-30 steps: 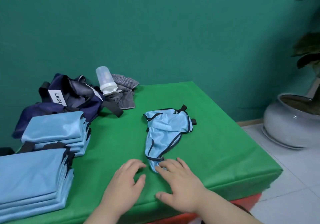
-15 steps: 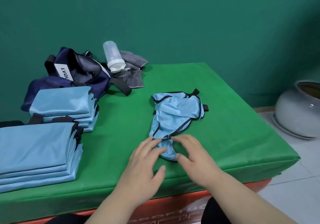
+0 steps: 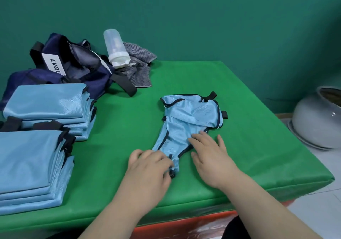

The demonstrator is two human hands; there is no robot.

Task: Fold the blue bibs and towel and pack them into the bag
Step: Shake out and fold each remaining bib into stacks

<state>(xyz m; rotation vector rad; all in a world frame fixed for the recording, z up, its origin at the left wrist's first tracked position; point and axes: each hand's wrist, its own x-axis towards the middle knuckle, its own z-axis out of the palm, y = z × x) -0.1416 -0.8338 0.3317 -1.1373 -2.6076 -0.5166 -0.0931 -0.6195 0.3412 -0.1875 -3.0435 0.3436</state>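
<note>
A crumpled light-blue bib (image 3: 190, 120) with black trim lies in the middle of the green table (image 3: 258, 146). My left hand (image 3: 149, 170) pinches the bib's near narrow end at its black tip. My right hand (image 3: 212, 155) lies flat, fingers spread, with its fingertips on the bib's right edge. Two stacks of folded blue bibs sit at the left: a near stack (image 3: 29, 166) and a far stack (image 3: 49, 107). The navy bag (image 3: 73, 68) with a white label lies open behind them. A grey striped towel (image 3: 140, 67) is bunched at the back.
A translucent white bottle (image 3: 115, 48) leans on the bag and towel. A black bag strap (image 3: 125, 83) trails onto the table. A grey ceramic pot (image 3: 317, 120) stands on the floor to the right, beyond the table's right edge. A green wall rises behind.
Both hands moved forward onto the bib's near end. My left hand closed on the narrow tip, and my right hand slid up along the right edge. The camera view tilted down.
</note>
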